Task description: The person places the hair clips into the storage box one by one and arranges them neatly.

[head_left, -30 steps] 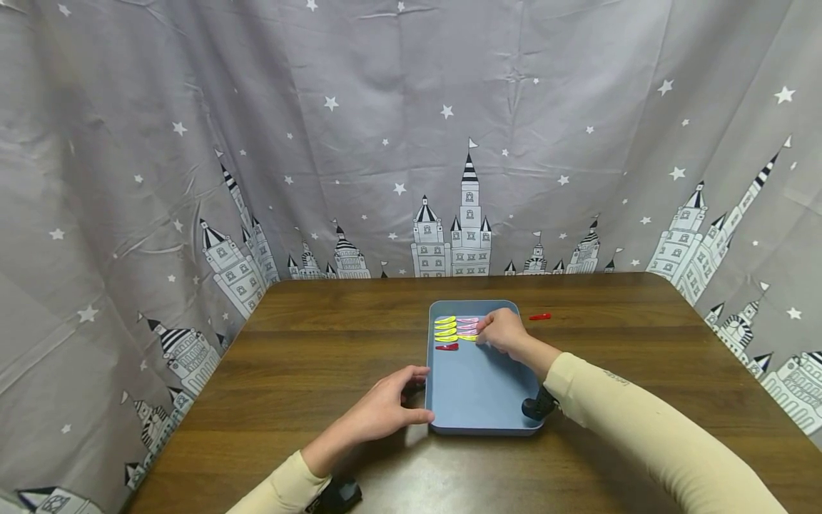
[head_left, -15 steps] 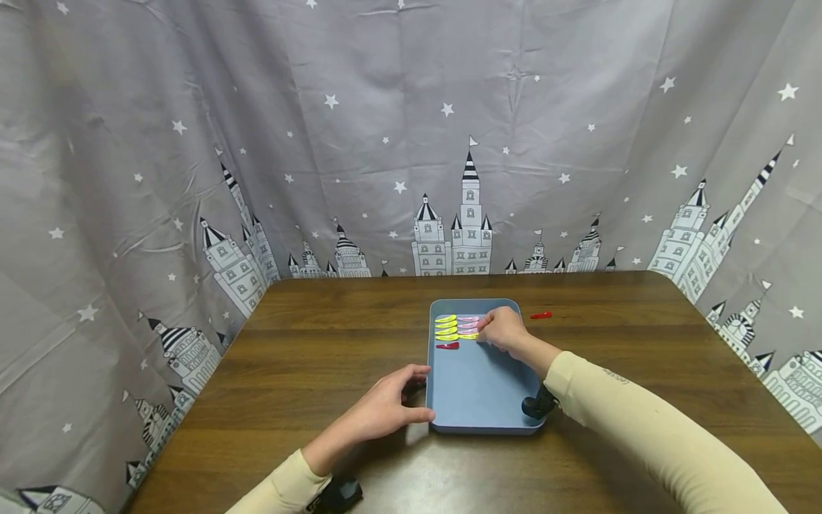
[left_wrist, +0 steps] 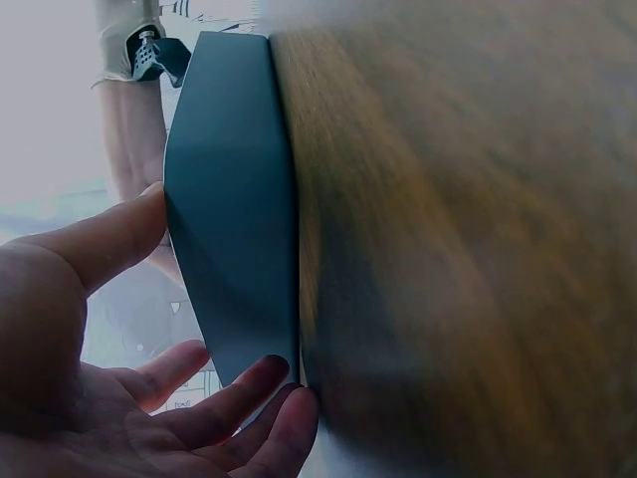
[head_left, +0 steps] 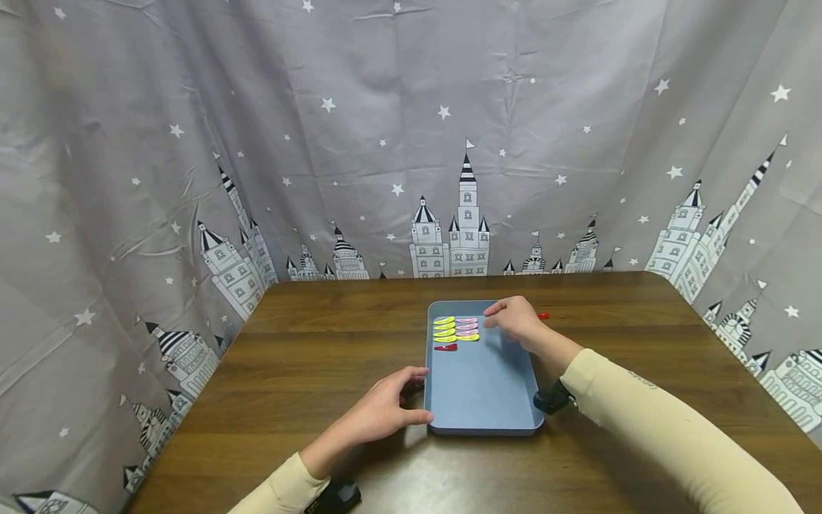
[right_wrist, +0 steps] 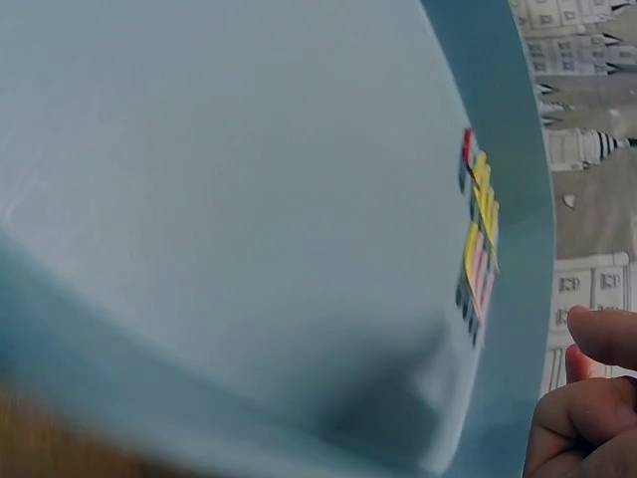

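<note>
A blue-grey tray [head_left: 481,396] lies on the table. In its far left part snap hair clips form two columns: several yellow hair clips [head_left: 444,330] on the left, pink hair clips [head_left: 467,326] on the right with one yellow hair clip [head_left: 468,338] below them. A red hair clip [head_left: 446,348] lies under the left column. My right hand [head_left: 514,318] hovers over the tray's far right part, apart from the clips, and I see nothing in its fingers. With relaxed fingers, my left hand [head_left: 383,408] touches the tray's left wall [left_wrist: 234,199], thumb at the near part.
Another red hair clip [head_left: 544,315] lies on the wooden table [head_left: 334,321] right of the tray, partly covered by my right hand. A grey curtain [head_left: 359,143] printed with castles hangs behind the table. Each wrist wears a black camera [head_left: 554,398].
My right hand has left the lower yellow clip of the right column and moved right and slightly up. That clip stays in the tray. The left hand keeps its place.
</note>
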Demonstrator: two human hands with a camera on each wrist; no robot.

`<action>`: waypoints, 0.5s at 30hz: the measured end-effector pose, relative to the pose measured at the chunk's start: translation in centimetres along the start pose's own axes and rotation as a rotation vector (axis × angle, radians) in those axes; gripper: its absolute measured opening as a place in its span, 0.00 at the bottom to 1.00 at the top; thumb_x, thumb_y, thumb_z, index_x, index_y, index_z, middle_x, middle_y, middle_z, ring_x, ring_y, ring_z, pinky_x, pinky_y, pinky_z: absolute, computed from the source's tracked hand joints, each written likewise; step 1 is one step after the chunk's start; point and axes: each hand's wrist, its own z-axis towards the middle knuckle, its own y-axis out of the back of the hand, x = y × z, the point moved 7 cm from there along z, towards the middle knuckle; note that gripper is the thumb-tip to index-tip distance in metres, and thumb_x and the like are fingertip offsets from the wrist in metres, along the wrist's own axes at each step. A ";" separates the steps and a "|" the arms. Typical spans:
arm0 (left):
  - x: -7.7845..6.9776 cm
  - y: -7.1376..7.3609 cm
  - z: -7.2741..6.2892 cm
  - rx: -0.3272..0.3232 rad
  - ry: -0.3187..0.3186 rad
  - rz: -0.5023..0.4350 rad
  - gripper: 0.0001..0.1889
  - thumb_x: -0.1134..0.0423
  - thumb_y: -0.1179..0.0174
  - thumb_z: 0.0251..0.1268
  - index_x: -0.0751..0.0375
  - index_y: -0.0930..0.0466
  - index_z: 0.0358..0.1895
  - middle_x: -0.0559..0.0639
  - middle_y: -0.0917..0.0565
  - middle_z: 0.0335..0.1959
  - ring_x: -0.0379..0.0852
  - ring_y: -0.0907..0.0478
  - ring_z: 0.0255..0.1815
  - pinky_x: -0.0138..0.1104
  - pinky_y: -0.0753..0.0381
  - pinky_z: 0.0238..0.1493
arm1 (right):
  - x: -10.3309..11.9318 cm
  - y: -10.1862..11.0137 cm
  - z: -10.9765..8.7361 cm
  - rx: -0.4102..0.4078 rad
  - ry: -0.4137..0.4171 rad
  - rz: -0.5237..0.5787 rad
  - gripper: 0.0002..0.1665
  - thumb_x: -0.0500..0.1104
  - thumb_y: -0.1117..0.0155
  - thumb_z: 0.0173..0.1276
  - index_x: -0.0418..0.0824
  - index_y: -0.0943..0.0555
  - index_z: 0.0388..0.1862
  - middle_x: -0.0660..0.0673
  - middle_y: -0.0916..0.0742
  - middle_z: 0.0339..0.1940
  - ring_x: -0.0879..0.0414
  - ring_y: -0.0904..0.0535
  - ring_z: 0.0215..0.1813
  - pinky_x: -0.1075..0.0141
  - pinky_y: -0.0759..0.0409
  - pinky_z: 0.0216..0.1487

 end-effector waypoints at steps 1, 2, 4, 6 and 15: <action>0.0 0.0 0.0 0.000 0.001 0.001 0.38 0.50 0.26 0.57 0.59 0.29 0.69 0.54 0.21 0.64 0.54 0.25 0.65 0.51 0.21 0.60 | 0.0 0.3 0.0 -0.001 0.001 0.014 0.16 0.38 0.31 0.65 0.34 0.15 0.51 0.38 0.18 0.57 0.56 0.35 0.27 0.68 0.35 0.22; 0.0 0.0 0.0 -0.001 0.001 0.000 0.38 0.50 0.26 0.57 0.59 0.29 0.69 0.54 0.21 0.63 0.54 0.25 0.65 0.51 0.21 0.60 | 0.0 0.7 -0.1 -0.001 0.004 0.026 0.17 0.38 0.31 0.65 0.34 0.15 0.52 0.38 0.17 0.56 0.57 0.36 0.24 0.68 0.36 0.21; 0.0 0.0 0.0 -0.001 0.004 0.000 0.38 0.50 0.26 0.57 0.59 0.29 0.69 0.54 0.21 0.64 0.53 0.25 0.65 0.51 0.21 0.60 | -0.1 1.4 -0.1 0.003 0.018 0.051 0.18 0.37 0.32 0.65 0.32 0.16 0.53 0.38 0.16 0.54 0.60 0.41 0.18 0.69 0.39 0.20; 0.1 0.0 0.1 0.001 0.010 0.001 0.38 0.49 0.26 0.57 0.58 0.29 0.69 0.53 0.21 0.64 0.53 0.25 0.65 0.50 0.21 0.60 | -0.3 2.2 -0.1 -0.001 0.027 0.070 0.19 0.37 0.32 0.65 0.32 0.17 0.54 0.40 0.15 0.50 0.61 0.43 0.16 0.69 0.40 0.19; 0.2 -0.1 0.1 0.009 0.020 -0.003 0.38 0.50 0.26 0.57 0.57 0.30 0.70 0.52 0.21 0.64 0.51 0.25 0.65 0.48 0.21 0.61 | -1.4 5.3 0.3 -0.009 0.035 0.120 0.23 0.38 0.32 0.65 0.30 0.19 0.57 0.54 0.22 0.25 0.61 0.39 0.17 0.69 0.38 0.19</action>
